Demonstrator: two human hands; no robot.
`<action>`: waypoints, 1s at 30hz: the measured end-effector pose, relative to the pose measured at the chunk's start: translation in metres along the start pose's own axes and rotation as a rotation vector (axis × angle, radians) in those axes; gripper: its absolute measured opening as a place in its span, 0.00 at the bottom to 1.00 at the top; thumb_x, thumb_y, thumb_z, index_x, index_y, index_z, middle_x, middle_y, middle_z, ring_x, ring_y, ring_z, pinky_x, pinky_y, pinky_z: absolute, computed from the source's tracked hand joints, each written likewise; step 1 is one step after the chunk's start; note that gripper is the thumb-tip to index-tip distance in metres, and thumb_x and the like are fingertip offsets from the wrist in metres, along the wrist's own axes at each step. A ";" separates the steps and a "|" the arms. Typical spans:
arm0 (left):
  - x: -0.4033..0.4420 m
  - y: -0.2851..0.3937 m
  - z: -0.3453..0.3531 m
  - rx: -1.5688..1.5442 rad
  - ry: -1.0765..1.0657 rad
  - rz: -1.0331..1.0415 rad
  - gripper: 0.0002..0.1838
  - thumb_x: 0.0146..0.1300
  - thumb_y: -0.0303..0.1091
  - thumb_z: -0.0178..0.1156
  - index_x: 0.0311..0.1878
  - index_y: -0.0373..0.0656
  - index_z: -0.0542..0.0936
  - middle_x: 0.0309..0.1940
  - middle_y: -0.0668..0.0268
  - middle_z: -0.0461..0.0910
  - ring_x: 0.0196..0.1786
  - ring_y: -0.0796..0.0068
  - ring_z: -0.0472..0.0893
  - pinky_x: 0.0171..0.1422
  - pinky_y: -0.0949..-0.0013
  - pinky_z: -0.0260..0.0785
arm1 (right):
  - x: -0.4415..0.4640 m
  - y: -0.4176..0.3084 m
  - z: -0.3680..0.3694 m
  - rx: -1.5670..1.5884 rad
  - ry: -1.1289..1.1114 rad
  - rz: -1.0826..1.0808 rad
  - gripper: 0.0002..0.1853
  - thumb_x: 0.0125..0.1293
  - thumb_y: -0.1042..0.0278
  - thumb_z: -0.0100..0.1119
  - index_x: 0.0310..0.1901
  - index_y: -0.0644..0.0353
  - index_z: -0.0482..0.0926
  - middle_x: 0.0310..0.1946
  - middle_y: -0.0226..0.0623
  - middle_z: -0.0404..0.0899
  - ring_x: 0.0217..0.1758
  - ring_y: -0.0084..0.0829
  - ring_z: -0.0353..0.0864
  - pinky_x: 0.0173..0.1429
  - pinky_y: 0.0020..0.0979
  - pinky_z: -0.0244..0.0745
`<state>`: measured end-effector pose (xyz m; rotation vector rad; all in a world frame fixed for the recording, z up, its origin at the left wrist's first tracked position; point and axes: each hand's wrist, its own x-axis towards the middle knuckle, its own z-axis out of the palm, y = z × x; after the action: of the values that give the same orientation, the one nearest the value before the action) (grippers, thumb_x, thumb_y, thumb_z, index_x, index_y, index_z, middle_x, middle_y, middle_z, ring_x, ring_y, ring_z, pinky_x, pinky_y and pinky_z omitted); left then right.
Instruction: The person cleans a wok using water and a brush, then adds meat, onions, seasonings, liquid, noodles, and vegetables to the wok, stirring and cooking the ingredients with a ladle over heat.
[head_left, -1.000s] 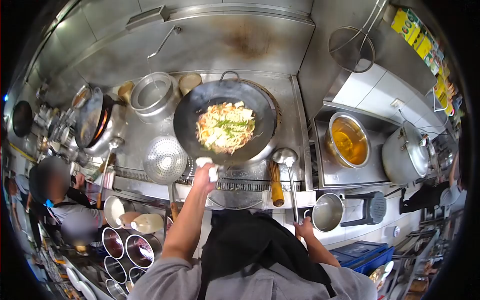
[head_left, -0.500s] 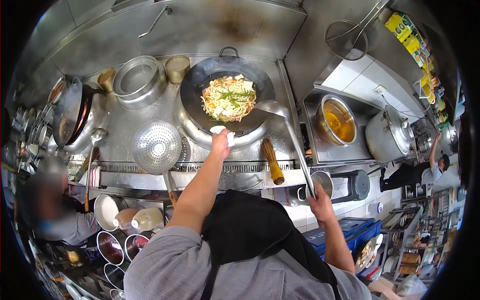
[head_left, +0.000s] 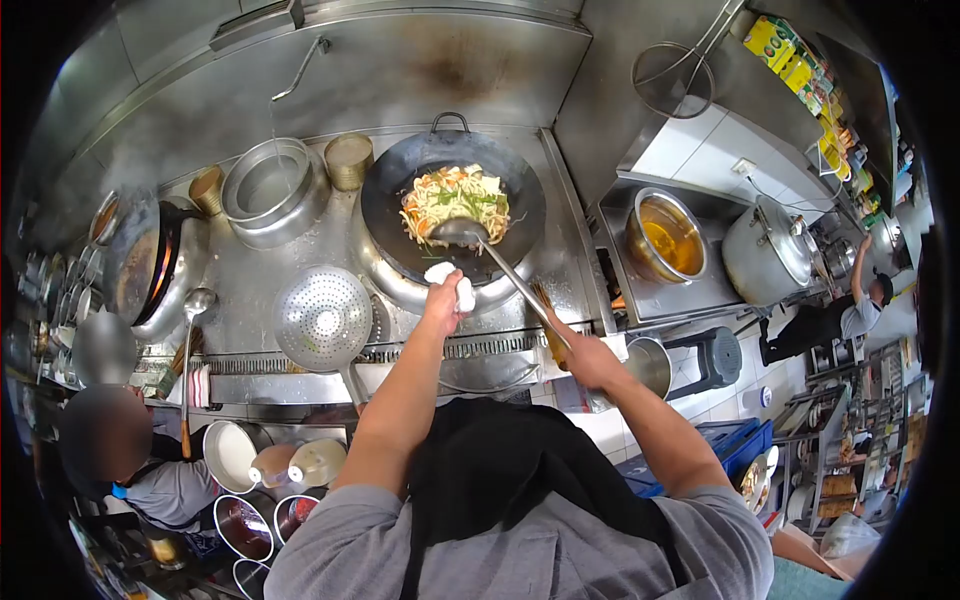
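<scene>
A black wok [head_left: 400,235] sits on the range in front of me, holding a heap of noodles [head_left: 462,195] with carrot strips and green shreds. My left hand [head_left: 442,302] is closed around a folded white cloth [head_left: 464,294] at the wok's near rim. The handle of a long steel ladle [head_left: 515,282] is wrapped in my right hand [head_left: 585,358]. Its bowl is inside the wok, against the near side of the noodles. Behind the right hand, a bamboo wok brush [head_left: 553,338] is partly hidden.
Left of the wok are a perforated strainer [head_left: 322,318], a steel pot [head_left: 268,185] under a running spout, and a second wok [head_left: 135,255] over flame. A bowl of yellow oil [head_left: 668,240] and a lidded pot [head_left: 765,255] stand right. A person [head_left: 150,470] is at lower left.
My right hand has moved left and forward, swinging the ladle's bowl from the wok's right rim to the near side of the noodles. My left hand keeps the cloth at the rim.
</scene>
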<state>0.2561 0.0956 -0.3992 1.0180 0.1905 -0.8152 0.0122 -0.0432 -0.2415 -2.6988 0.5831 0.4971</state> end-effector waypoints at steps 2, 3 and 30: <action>0.001 0.002 -0.004 0.055 -0.062 -0.049 0.17 0.66 0.48 0.63 0.44 0.45 0.76 0.33 0.67 0.80 0.30 0.69 0.81 0.29 0.60 0.73 | -0.010 0.033 0.017 0.018 0.018 -0.074 0.45 0.65 0.68 0.53 0.78 0.29 0.40 0.38 0.60 0.82 0.42 0.56 0.83 0.50 0.52 0.75; 0.001 0.002 0.000 0.052 -0.059 -0.048 0.17 0.66 0.48 0.63 0.44 0.45 0.76 0.33 0.67 0.80 0.30 0.69 0.81 0.29 0.60 0.73 | -0.003 0.037 0.016 0.017 0.017 -0.077 0.45 0.65 0.68 0.53 0.78 0.29 0.40 0.38 0.60 0.82 0.42 0.56 0.83 0.50 0.52 0.75; -0.032 -0.001 0.008 -0.072 0.018 -0.033 0.22 0.72 0.61 0.51 0.46 0.51 0.74 0.31 0.71 0.79 0.31 0.73 0.79 0.29 0.64 0.68 | 0.154 0.035 0.025 0.440 0.518 -0.199 0.41 0.70 0.74 0.53 0.79 0.36 0.45 0.22 0.29 0.67 0.18 0.23 0.66 0.21 0.30 0.67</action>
<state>0.2311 0.1058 -0.3798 0.9566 0.2506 -0.8243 0.1214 -0.1149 -0.3337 -2.4045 0.4718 -0.3594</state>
